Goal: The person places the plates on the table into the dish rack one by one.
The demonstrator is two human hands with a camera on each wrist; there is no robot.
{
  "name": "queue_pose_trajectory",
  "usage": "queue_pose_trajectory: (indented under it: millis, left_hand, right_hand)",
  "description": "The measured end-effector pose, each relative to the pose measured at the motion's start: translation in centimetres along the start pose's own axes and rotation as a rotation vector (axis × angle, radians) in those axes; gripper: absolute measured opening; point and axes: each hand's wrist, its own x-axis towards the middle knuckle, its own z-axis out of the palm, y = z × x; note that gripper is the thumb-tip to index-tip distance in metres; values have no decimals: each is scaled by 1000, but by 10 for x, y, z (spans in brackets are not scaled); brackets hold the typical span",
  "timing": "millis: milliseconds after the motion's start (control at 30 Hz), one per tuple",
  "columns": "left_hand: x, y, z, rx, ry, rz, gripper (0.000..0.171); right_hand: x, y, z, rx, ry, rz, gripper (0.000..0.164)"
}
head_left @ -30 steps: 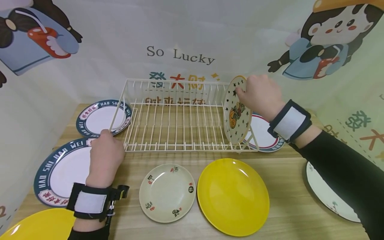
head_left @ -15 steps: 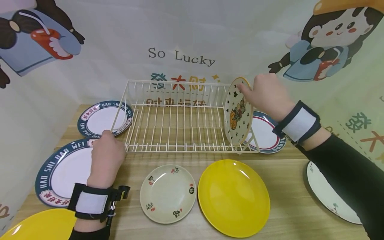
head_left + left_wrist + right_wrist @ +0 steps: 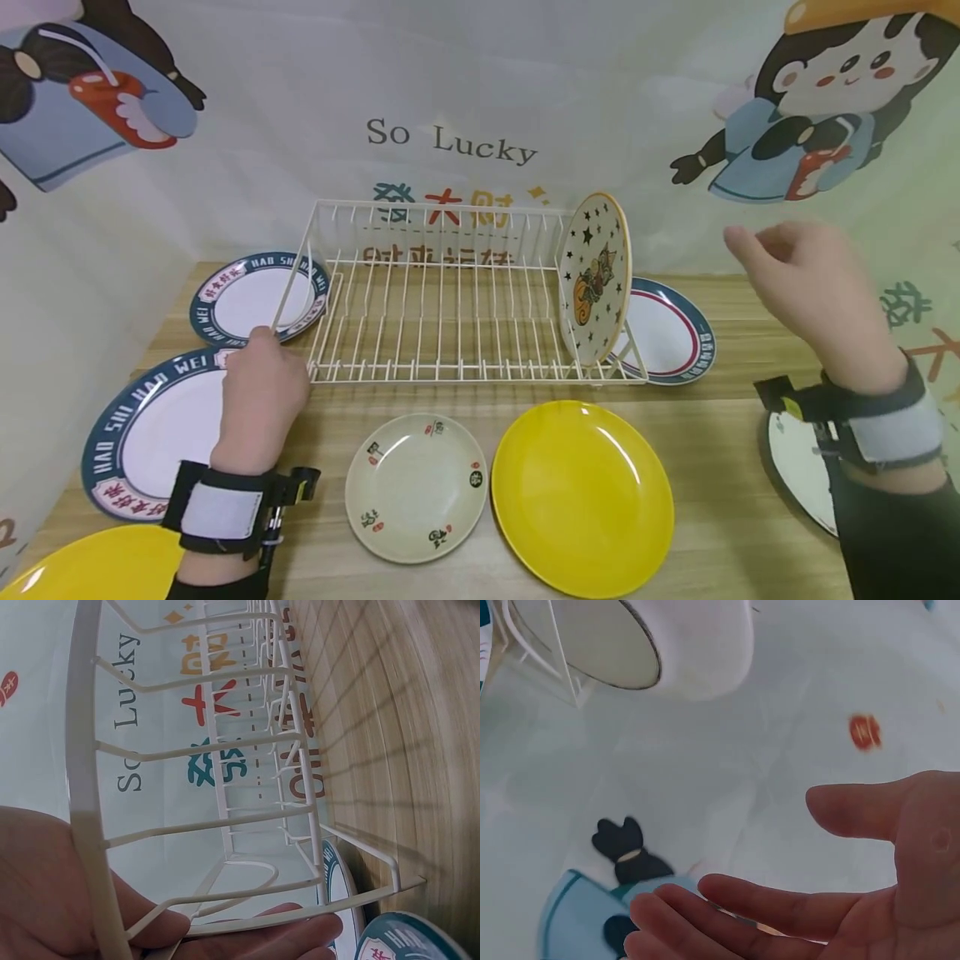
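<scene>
A white wire dish rack [image 3: 450, 381] stands on the wooden table. In its right end a cream plate [image 3: 596, 283] with stars and a cartoon cat stands on edge, leaning slightly. My left hand [image 3: 262, 396] grips the rack's left end; the left wrist view shows thumb and fingers around its wire frame [image 3: 84, 750]. To the right of the plate, my right hand [image 3: 817, 300] hovers in the air with nothing in it. Its thumb and fingers [image 3: 765, 911] are spread apart in the right wrist view, where the plate's underside [image 3: 600, 645] appears at top left.
Blue-rimmed plates [image 3: 116, 425] lie left of the rack, another [image 3: 671, 333] behind its right end. In front lie a small cream plate [image 3: 416, 492] and a yellow plate [image 3: 585, 500]. More plates sit at both near sides. A printed cloth [image 3: 480, 75] hangs behind.
My right hand has let go of the starred plate and moved away to the right and nearer. The plate stays standing in the rack. My left hand keeps its hold.
</scene>
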Motion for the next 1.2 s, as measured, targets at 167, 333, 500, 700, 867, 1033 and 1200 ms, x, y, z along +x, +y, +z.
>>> queue_pose_trajectory:
  millis: [167,333,500,700,867,1033,1200]
  left_hand:
    - [0,0,1,12,5,-2,31]
    - [2,0,4,20,-7,5,33]
    - [3,-2,4,48,10,-4,35]
    - [2,-2,4,64,15,-16,35]
    - [3,-1,3,66,17,-18,34]
    - [3,0,3,71,9,-26,34]
    - [3,0,2,81,-2,-37,35]
  right_hand:
    - [-32,38,13,105,28,136,69]
    - [-41,71,30,271,-1,187,64]
    - [-23,93,48,511,-24,221,60]
    - [-7,119,68,592,-119,321,70]
    - [0,132,77,716,-283,427,84]
    - [5,144,87,965,-337,597,86]
    - [6,152,92,1167,-442,606,72]
